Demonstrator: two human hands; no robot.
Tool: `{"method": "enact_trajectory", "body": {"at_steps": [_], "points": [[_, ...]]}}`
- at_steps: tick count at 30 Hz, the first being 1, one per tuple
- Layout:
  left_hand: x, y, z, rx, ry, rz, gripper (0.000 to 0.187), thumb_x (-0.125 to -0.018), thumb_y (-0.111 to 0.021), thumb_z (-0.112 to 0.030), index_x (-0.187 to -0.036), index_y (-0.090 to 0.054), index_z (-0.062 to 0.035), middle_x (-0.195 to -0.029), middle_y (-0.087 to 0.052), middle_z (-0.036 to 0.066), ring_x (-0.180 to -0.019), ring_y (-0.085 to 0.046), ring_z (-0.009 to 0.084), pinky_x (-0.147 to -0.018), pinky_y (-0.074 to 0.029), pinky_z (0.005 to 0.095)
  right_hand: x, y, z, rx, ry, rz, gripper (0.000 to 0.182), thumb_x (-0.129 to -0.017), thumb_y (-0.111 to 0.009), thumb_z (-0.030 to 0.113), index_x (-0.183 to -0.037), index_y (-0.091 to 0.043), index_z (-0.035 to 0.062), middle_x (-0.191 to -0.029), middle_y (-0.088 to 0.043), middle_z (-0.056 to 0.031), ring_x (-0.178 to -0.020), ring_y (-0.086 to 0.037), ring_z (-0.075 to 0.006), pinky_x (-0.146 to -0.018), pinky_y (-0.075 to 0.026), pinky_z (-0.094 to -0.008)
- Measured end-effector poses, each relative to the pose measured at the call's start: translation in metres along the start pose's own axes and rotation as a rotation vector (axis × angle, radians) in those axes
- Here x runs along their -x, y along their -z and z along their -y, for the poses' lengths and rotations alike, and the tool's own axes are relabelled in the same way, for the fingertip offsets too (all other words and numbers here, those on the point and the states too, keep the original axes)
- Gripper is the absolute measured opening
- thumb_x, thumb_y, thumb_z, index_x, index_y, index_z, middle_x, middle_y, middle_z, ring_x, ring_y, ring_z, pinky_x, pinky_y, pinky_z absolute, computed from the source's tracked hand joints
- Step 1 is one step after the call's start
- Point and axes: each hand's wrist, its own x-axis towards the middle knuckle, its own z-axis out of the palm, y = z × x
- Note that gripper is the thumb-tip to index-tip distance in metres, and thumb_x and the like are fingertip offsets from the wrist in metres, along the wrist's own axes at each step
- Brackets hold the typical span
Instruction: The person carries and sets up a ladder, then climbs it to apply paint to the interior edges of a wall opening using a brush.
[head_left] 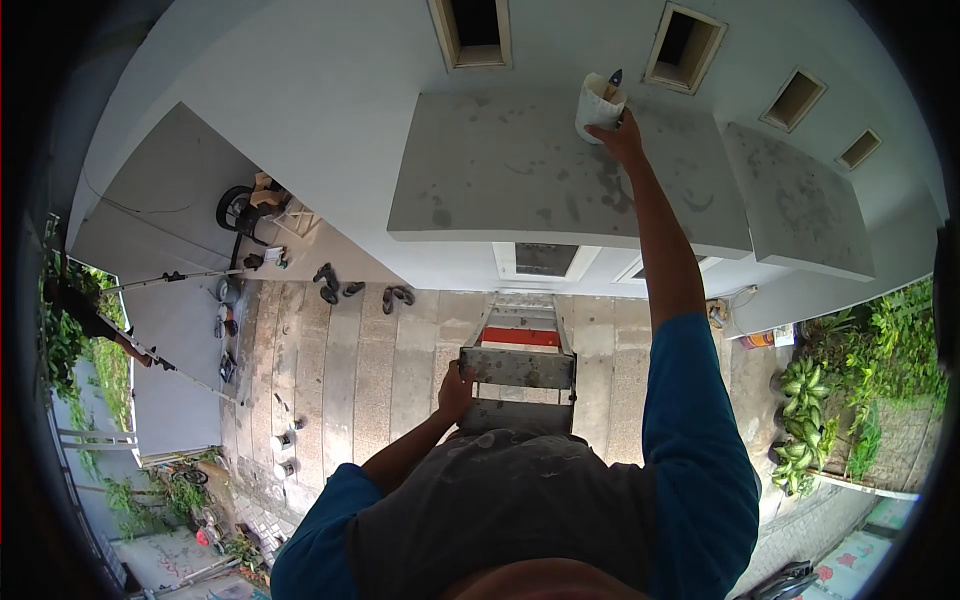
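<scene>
My right arm stretches up to a grey, stained ledge (480,180). There my right hand (624,140) is closed around a white container (595,108) at the ledge's back part. A paintbrush (613,84) stands in the container, its dark end above the rim. Lower down, my left hand (456,388) grips the left side of a stepladder (517,367) right in front of my body. The ladder's lower steps, one of them red, run down toward the paved ground.
A second stained ledge (800,200) adjoins on the right, below small wall openings (685,47). Shoes (327,283) and white cans (284,468) lie on the paving (410,350) far below. Potted plants (803,415) line the right; long poles (175,277) cross the left.
</scene>
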Motion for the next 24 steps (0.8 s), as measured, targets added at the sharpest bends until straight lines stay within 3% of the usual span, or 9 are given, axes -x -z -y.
{"method": "enact_trajectory", "body": {"at_steps": [2, 3, 7, 8, 11, 15, 19, 21, 24], "points": [[-0.012, 0.005, 0.007, -0.183, -0.129, -0.062, 0.055, -0.092, -0.067, -0.04, -0.128, -0.053, -0.0014, -0.117, -0.059, 0.021, -0.112, -0.057, 0.0431, -0.092, -0.048, 0.0521, -0.003, -0.004, -0.009, 0.029, -0.034, -0.016, 0.106, -0.064, -0.094, 0.037, -0.143, -0.037, -0.0062, -0.134, -0.056, -0.0229, -0.124, -0.058, -0.035, -0.103, -0.049, -0.0425], [-0.021, 0.008, 0.01, -0.121, -0.284, -0.219, 0.048, -0.091, -0.069, -0.032, -0.126, -0.055, -0.0017, -0.119, -0.059, 0.019, -0.111, -0.059, 0.0403, -0.092, -0.049, 0.0501, 0.002, -0.006, -0.006, 0.049, -0.02, -0.058, 0.101, -0.064, -0.094, 0.037, -0.139, -0.04, -0.0057, -0.132, -0.058, -0.0222, -0.121, -0.06, -0.0344, -0.102, -0.05, -0.0421], [-0.047, 0.075, -0.078, 0.016, -0.469, -0.226, 0.03, -0.085, -0.067, -0.007, -0.114, -0.062, -0.0045, -0.104, -0.067, 0.012, -0.095, -0.066, 0.0289, -0.086, -0.049, 0.0429, 0.024, -0.002, 0.007, 0.041, 0.005, -0.065, 0.094, -0.063, -0.094, 0.035, -0.132, -0.045, -0.0052, -0.127, -0.06, -0.0216, -0.115, -0.064, -0.0337, -0.096, -0.053, -0.0422], [-0.057, 0.085, -0.099, 0.004, -0.658, -0.345, 0.025, -0.083, -0.066, -0.001, -0.108, -0.064, -0.0047, -0.098, -0.069, 0.01, -0.088, -0.067, 0.026, -0.083, -0.049, 0.0405, 0.029, -0.003, 0.01, 0.044, 0.003, -0.066, 0.094, -0.063, -0.094, 0.035, -0.132, -0.045, -0.0052, -0.127, -0.06, -0.0216, -0.115, -0.064, -0.0337, -0.096, -0.053, -0.0422], [-0.094, 0.115, -0.16, 0.037, -0.896, -0.426, 0.02, -0.082, -0.065, 0.001, -0.102, -0.066, -0.0047, -0.097, -0.07, 0.01, -0.09, -0.066, 0.0282, -0.085, -0.048, 0.0413, 0.049, -0.011, 0.017, 0.016, 0.002, -0.063, 0.093, -0.062, -0.095, 0.034, -0.129, -0.045, -0.0054, -0.124, -0.061, -0.0218, -0.112, -0.065, -0.0335, -0.093, -0.054, -0.0426], [-0.152, 0.133, -0.239, 0.085, -0.939, -0.31, 0.034, -0.084, -0.067, -0.003, -0.117, -0.06, -0.0059, -0.106, -0.066, 0.01, -0.094, -0.066, 0.0277, -0.089, -0.047, 0.0417, 0.079, -0.04, 0.029, 0.083, 0.03, -0.17, 0.09, -0.06, -0.096, 0.034, -0.124, -0.046, -0.0037, -0.117, -0.061, -0.0199, -0.106, -0.065, -0.0366, -0.089, -0.055, -0.0454], [-0.22, 0.125, -0.276, 0.246, -0.903, -0.187, 0.049, -0.084, -0.072, -0.008, -0.129, -0.055, -0.006, -0.113, -0.067, 0.013, -0.1, -0.066, 0.0302, -0.091, -0.05, 0.0432, 0.114, -0.068, 0.062, 0.158, 0.004, -0.236, 0.093, -0.056, -0.097, 0.037, -0.122, -0.046, -0.0031, -0.117, -0.057, -0.0199, -0.106, -0.063, -0.0391, -0.089, -0.054, -0.0477], [-0.231, 0.119, -0.291, 0.017, -0.967, -0.241, 0.069, -0.079, -0.08, -0.016, -0.139, -0.047, -0.0065, -0.121, -0.066, 0.015, -0.11, -0.065, 0.0313, -0.095, -0.051, 0.0435, 0.129, -0.078, 0.08, 0.188, -0.045, -0.204, 0.096, -0.055, -0.098, 0.038, -0.123, -0.044, -0.0033, -0.121, -0.055, -0.0211, -0.111, -0.06, -0.0396, -0.091, -0.053, -0.0484], [-0.246, 0.108, -0.307, 0.132, -0.936, -0.139, 0.087, -0.071, -0.087, -0.026, -0.143, -0.042, -0.0043, -0.127, -0.064, 0.016, -0.116, -0.064, 0.0328, -0.1, -0.05, 0.0439, 0.14, -0.095, 0.094, 0.203, -0.091, -0.16, 0.102, -0.055, -0.098, 0.041, -0.126, -0.041, -0.004, -0.127, -0.049, -0.0227, -0.12, -0.054, -0.0407, -0.095, -0.051, -0.0496]]}}
